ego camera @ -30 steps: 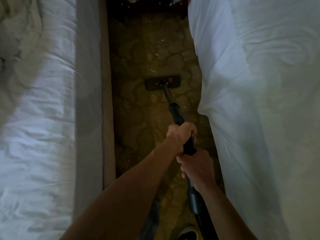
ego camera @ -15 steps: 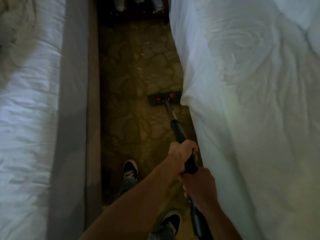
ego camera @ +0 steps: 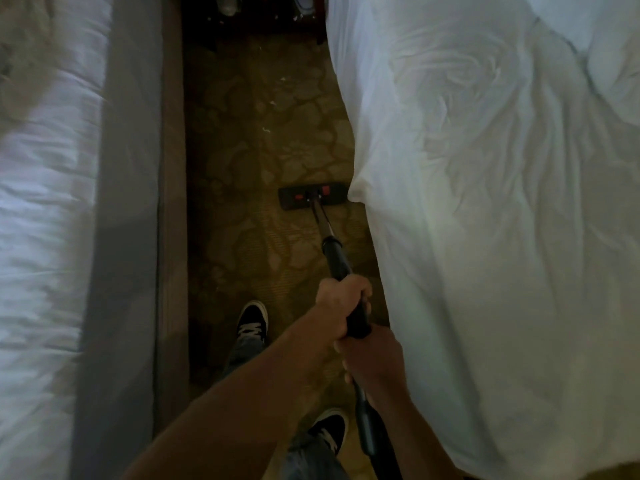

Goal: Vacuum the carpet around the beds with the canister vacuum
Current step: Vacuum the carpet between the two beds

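Between the two beds, on the narrow strip of patterned carpet [ego camera: 242, 237], the black floor head [ego camera: 313, 196] of the vacuum lies flat, with two red marks on its top; its right end is just beside the hanging white cover of the right bed [ego camera: 502, 237], and I cannot tell if they touch. From the floor head the wand [ego camera: 329, 244] rises back toward the person, thin metal first and then a thicker black tube; the left hand [ego camera: 341, 303] grips this black tube from above, fingers curled around it; the right hand [ego camera: 375, 358] holds the same tube directly behind, touching the left hand, its fingers wrapped around it. Below the right hand the dark hose [ego camera: 369, 434] goes down out of the frame. The left bed [ego camera: 45, 237] has a white sheet and a grey side panel along the carpet. The left shoe [ego camera: 252, 322], black with white laces, stands on the carpet beside the forearm; the right shoe [ego camera: 329, 431] is near the lower edge. Some small white crumbs [ego camera: 266, 129] lie ahead of the floor head; at the far end stands dark furniture [ego camera: 252, 29], too dim to tell more.
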`<state>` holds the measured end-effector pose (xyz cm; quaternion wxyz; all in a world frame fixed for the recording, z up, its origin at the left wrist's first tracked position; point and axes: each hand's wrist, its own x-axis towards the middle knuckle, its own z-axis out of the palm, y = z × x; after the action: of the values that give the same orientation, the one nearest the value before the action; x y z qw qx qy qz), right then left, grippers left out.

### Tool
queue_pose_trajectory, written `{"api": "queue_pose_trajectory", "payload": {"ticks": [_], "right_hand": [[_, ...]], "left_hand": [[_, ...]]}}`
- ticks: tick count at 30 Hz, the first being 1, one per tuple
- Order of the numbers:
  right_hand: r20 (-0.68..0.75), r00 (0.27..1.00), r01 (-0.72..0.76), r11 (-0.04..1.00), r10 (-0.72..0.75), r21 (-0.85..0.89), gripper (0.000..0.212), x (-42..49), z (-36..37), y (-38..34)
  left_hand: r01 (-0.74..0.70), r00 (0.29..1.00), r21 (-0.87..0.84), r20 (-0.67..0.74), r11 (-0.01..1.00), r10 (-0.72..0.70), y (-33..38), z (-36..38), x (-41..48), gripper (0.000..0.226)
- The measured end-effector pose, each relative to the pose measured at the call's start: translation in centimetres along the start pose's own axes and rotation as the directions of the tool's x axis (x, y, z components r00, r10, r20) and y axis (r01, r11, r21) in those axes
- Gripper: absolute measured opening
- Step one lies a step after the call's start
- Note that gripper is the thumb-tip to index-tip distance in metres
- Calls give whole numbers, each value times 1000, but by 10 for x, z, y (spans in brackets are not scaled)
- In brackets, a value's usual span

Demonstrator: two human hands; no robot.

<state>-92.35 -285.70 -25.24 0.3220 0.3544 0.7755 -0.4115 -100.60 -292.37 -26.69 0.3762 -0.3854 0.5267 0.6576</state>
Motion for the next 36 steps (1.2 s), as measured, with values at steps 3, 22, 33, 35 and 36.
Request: {"api": "queue_pose_trajectory", "payload": {"ticks": [3, 22, 33, 35, 36], "right_hand": [[25, 1000, 6, 999, -7, 38, 15, 19, 13, -27], [60, 997, 48, 997, -51, 55, 12, 114, 111, -270], [33, 999, 27, 1000, -26, -14, 17, 138, 117, -310], [48, 999, 17, 1000, -17, -4, 17, 142, 111, -315], [53, 998, 16, 1000, -16, -2, 17, 144, 108, -317]], "left_hand": [[1, 1000, -20, -13, 1000, -1, 31, -17, 16, 35], [-15, 996, -34, -87, 999, 12, 249, -156, 119, 26], [-29, 998, -38, -61, 999, 27, 290, -168, 140, 18], [-25, 997, -39, -69, 999, 23, 295, -162, 141, 26], [-22, 997, -42, -72, 999, 18, 299, -160, 142, 28]]}}
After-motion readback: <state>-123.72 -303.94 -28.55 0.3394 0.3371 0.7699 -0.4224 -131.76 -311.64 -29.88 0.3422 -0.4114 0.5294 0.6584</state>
